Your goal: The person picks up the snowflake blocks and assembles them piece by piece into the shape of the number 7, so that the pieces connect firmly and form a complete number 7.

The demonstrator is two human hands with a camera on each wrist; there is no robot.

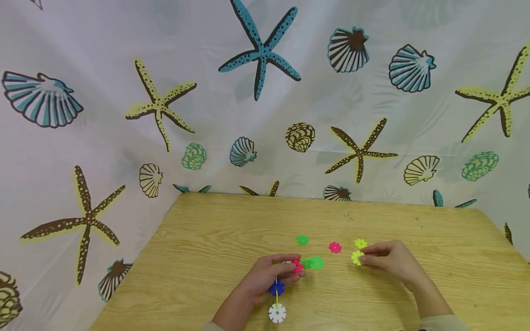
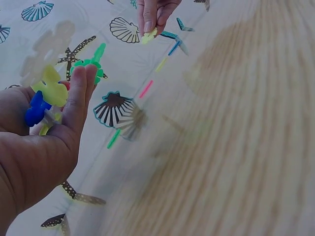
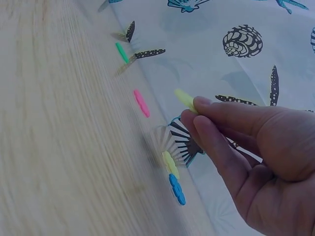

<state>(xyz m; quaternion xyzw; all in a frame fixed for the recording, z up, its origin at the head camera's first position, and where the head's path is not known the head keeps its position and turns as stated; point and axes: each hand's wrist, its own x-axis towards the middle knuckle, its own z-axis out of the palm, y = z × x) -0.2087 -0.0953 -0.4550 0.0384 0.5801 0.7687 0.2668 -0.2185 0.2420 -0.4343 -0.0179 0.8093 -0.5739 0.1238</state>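
Observation:
My left hand (image 1: 269, 276) holds a chain of joined notched plastic discs. In it I see a pink disc (image 1: 296, 266), green discs (image 1: 317, 262), a blue disc (image 1: 276, 288), an edge-on yellow disc (image 2: 50, 87) and a white disc (image 1: 277, 313) hanging lowest. Part of the chain is hidden by the fingers. To the right, apart from the chain, my right hand (image 1: 391, 263) pinches a single yellow disc (image 3: 184, 99) between thumb and fingertips, raised above the table.
Lying loose on the wooden table (image 1: 207, 257) are a green disc (image 1: 302, 240), a pink disc (image 1: 335, 247), a yellow disc (image 1: 360, 243) and a blue disc (image 3: 177, 189), which the right hand hides in the head view. A shell-and-starfish curtain (image 1: 265, 115) hangs behind the table.

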